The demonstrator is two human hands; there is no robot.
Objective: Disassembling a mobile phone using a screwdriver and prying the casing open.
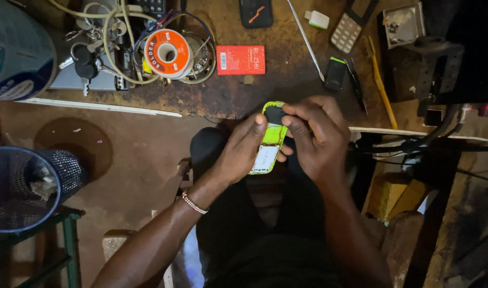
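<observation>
A small lime-green mobile phone with its back open is held over my lap, a white label showing in its lower half. My left hand cradles it from the left, thumb along its edge. My right hand grips the right side, with thumb and fingertips pressing on a dark part at the phone's upper end. A beaded bracelet circles my left wrist.
The worn brown workbench carries a solder spool, a red flat packet, keys and cables, a small black battery, a keypad phone, a yellow-handled tool. A blue mesh bin stands at left.
</observation>
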